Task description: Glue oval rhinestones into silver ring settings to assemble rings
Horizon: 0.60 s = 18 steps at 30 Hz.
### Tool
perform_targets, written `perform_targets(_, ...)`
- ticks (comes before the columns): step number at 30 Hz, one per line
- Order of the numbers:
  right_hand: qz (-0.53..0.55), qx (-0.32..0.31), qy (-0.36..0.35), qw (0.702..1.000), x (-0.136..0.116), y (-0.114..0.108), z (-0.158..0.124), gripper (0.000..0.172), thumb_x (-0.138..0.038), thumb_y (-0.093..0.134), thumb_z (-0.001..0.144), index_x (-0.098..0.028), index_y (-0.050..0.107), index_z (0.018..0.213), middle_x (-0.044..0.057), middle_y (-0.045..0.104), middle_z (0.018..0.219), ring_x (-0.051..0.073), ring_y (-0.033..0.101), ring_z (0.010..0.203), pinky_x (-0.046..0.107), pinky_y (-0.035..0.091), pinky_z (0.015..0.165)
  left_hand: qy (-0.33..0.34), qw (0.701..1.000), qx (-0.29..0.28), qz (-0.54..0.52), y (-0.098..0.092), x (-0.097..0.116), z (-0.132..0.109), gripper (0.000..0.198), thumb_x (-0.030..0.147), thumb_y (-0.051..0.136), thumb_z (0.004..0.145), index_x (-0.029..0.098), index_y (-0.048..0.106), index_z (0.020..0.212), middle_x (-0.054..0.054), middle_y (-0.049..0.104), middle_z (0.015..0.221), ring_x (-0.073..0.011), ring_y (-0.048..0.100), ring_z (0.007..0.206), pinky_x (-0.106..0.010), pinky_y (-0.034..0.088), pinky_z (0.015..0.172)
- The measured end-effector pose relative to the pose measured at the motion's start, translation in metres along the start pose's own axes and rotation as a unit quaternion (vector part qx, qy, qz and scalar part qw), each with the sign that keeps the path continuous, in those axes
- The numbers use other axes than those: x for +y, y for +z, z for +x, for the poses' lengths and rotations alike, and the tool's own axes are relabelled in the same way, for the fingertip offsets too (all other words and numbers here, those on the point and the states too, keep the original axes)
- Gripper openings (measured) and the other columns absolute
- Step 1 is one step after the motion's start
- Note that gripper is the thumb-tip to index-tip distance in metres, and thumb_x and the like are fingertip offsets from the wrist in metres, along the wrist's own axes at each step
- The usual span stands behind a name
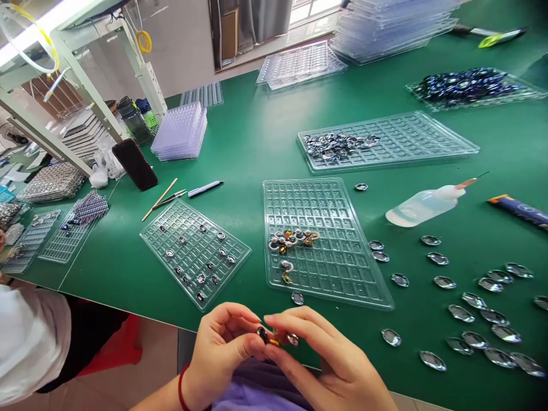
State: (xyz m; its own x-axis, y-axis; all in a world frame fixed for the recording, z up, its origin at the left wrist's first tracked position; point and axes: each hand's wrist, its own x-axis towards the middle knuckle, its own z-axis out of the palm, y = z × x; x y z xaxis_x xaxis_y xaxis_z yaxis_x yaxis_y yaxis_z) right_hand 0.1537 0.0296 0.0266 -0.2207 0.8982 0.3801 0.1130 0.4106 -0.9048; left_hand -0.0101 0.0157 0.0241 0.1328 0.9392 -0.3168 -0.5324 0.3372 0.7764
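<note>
Just over the near edge of the green surface (257,142), the left hand (220,345) has its grip closed in a thumb-and-forefinger pinch on a dark stone (262,334). The right hand (321,357) meets it fingertip to fingertip, its grip pinched on a clear oval stone (293,339) just beside the first.

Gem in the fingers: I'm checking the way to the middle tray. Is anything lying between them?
Only a loose stone, lying on the mat at the tray's near rim, slightly right of the gem pinched between the left hand and the right hand. Nothing else visible.
</note>
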Motion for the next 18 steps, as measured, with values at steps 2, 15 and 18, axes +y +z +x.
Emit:
perform_targets(2, -0.024, 0.016, -0.010, 1.000, 0.002, 0.002, -0.003, 0.025, -0.014, 0.067, 0.085, -0.023, 0.062, 0.108, 0.001, 0.065, 0.085, 0.010, 0.065, 0.073, 0.015, 0.056, 0.069, -0.009, 1.000, 0.012, 0.009, -0.001, 0.000, -0.001, 0.019, 0.023, 0.088, 0.068, 0.020, 0.080, 0.085, -0.002, 0.079, 0.073, -0.0095, 0.070, 0.059, -0.016, 0.055, 0.056)
perform_targets(15, 0.041, -0.055, 0.027, 0.997, 0.004, -0.006, 0.005, 0.016, -0.010, 0.058, 0.087, -0.023, 0.067, 0.089, 0.001, 0.060, 0.080, 0.011, 0.062, 0.071, 0.017, 0.055, 0.062, -0.041, 0.996, 0.029, 0.067, -0.004, -0.002, 0.000, 0.021, 0.029, 0.092, 0.060, 0.020, 0.082, 0.077, -0.002, 0.080, 0.067, -0.0096, 0.070, 0.056, -0.015, 0.055, 0.057)
perform_targets(18, 0.067, -0.036, 0.079, 0.994, 0.003, -0.003, 0.006, 0.009, -0.016, 0.059, 0.087, -0.021, 0.060, 0.079, 0.001, 0.059, 0.075, 0.011, 0.059, 0.066, 0.018, 0.053, 0.058, -0.043, 0.994, 0.024, 0.103, -0.002, 0.002, -0.002, 0.021, 0.029, 0.091, 0.061, 0.021, 0.082, 0.078, -0.004, 0.081, 0.074, -0.0101, 0.072, 0.061, -0.014, 0.055, 0.061)
